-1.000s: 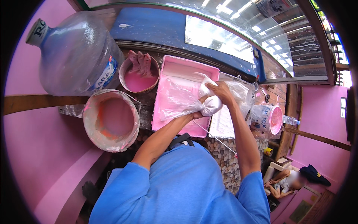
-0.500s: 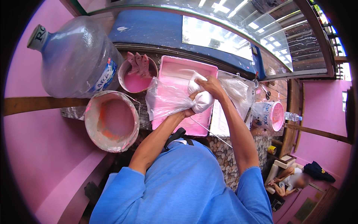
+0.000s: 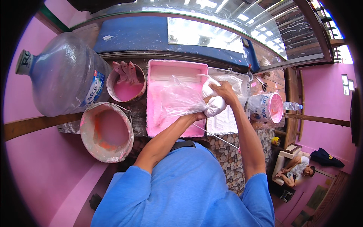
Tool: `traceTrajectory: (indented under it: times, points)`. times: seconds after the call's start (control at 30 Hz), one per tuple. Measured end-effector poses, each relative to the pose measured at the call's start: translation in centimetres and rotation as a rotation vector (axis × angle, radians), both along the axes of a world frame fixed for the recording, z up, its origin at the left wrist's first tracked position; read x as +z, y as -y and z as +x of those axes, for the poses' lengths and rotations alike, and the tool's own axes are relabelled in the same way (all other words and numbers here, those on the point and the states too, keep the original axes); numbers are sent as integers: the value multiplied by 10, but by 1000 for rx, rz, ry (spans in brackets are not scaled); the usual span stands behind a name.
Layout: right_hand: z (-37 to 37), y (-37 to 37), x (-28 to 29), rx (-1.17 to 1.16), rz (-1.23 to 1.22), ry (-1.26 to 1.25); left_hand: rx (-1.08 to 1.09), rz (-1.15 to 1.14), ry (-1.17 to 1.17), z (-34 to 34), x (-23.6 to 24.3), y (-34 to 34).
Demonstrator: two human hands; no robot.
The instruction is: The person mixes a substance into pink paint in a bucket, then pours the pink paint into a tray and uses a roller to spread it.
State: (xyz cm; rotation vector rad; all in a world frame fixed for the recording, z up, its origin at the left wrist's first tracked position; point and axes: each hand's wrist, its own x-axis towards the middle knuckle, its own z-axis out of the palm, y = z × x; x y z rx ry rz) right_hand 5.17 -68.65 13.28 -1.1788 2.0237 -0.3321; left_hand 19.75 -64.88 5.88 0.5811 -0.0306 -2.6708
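At the pink tray (image 3: 151,104), left hand (image 3: 199,116) and right hand (image 3: 225,92) grip a plastic bag (image 3: 193,102).

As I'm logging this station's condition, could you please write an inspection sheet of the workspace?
Surface: wooden table, paint-stained.
Job's things: white-filled plastic bag above the right edge of the pink tray.
Clutter: clear jug, large bucket, small bucket with pink liquid, white tub, small bottle.
Hands: left hand and right hand both grasp the bag.
Cables: nothing seen; thin white strand or stick, unclear which.
Surroundings: pink wall; person lower right.
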Motion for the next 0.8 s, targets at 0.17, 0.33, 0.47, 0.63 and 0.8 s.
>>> traceTrajectory:
  times: [0.17, 0.33, 0.47, 0.63, 0.8]
  points:
    - [37, 17, 2, 132, -73, 18, 194, 86, -168, 21, -61, 2]
    - [83, 33, 7, 226, -65, 70, 195, 58, -28, 64, -31, 16]
    - [110, 45, 1, 320, -89, 41, 296, 90, -129, 93, -25, 16]
    - [117, 44, -6, 319, -155, 119, 309, 123, -34, 98, -22, 14]
    - [90, 31, 12, 283, -105, 14, 253, 14, -48, 69, -27, 7]
